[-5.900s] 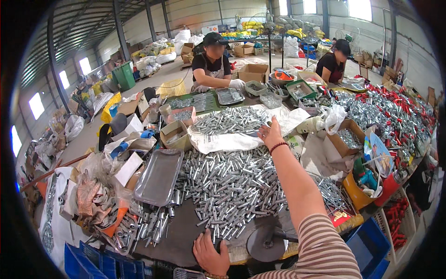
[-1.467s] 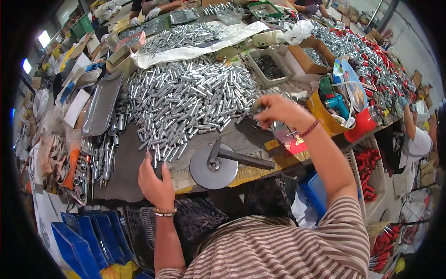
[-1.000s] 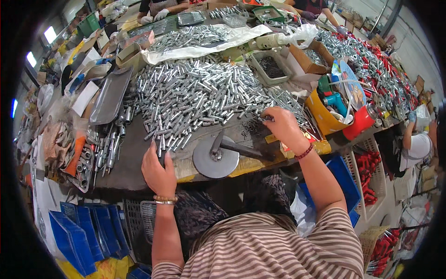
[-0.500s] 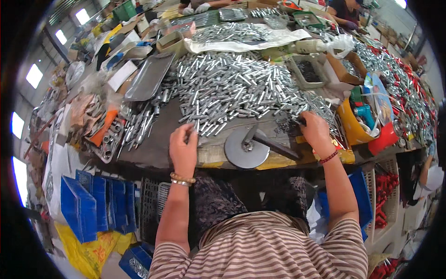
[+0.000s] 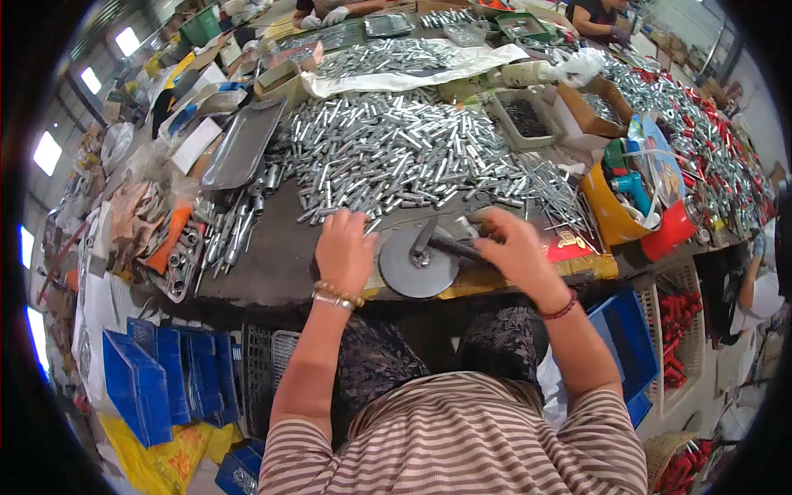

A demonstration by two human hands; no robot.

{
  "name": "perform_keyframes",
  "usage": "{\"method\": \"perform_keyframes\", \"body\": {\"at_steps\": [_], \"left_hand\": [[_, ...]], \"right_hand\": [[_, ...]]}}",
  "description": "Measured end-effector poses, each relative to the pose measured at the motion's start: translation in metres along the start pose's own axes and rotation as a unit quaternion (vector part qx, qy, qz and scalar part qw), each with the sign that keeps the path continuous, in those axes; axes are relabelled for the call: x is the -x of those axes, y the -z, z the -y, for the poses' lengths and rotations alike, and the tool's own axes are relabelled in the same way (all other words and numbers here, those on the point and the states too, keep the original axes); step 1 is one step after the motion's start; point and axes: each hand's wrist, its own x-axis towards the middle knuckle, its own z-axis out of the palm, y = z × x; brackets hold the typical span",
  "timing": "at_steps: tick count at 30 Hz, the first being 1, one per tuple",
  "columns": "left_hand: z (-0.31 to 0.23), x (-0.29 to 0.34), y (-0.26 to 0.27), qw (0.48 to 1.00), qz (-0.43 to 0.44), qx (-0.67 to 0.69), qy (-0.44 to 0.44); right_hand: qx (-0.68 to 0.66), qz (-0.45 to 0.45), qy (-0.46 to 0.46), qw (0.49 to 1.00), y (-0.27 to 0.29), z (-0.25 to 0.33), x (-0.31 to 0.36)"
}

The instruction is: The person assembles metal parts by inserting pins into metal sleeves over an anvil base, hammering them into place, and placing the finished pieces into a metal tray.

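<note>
A round grey metal disc [image 5: 404, 276] lies at the table's near edge, with a dark metal bar [image 5: 456, 248] crossing its right side. Left of the disc, my left hand [image 5: 344, 254] is closed, its fingers curled at the near rim of a heap of silver metal tubes [image 5: 404, 153]. What those fingers hold is hidden. My right hand [image 5: 513, 246] is beside the bar's outer end, fingers bent together. A small shiny piece [image 5: 467, 227] shows at its fingertips; its kind is too small to tell.
A grey metal tray [image 5: 247, 147] and loose sockets stand left of the heap. To the right are a bin of dark small parts [image 5: 528, 120], a yellow container [image 5: 609, 202] and a red object [image 5: 667, 231]. Blue bins [image 5: 136, 388] stand below left. Other people work across the table.
My right hand has come leftward from the small parts at the right to beside the bar. My left hand has shifted closer to the disc. The view has turned slightly.
</note>
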Motion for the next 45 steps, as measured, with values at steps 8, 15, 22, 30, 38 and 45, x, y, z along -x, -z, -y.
{"method": "perform_keyframes", "body": {"at_steps": [8,15,22,30,38,45], "left_hand": [[-0.059,0.043,0.004,0.848,0.118,0.485,0.176],[-0.053,0.049,0.020,0.949,0.066,0.307,0.010],[-0.040,0.048,0.015,0.974,0.067,0.203,-0.076],[-0.042,0.050,0.016,0.974,0.058,0.216,-0.040],[-0.038,0.056,0.016,0.977,0.045,0.208,-0.027],[-0.032,0.061,0.015,0.978,0.012,0.206,-0.039]], "right_hand": [[-0.106,-0.045,0.021,0.993,-0.070,0.025,0.025],[0.291,-0.158,0.140,0.933,0.010,-0.008,0.030],[0.550,-0.097,0.063,0.827,0.087,-0.063,0.020],[0.339,-0.124,0.082,0.929,0.068,-0.034,0.015],[-0.057,0.006,0.005,0.998,-0.039,-0.007,0.025],[0.219,0.023,0.210,0.953,-0.039,-0.001,0.019]]}}
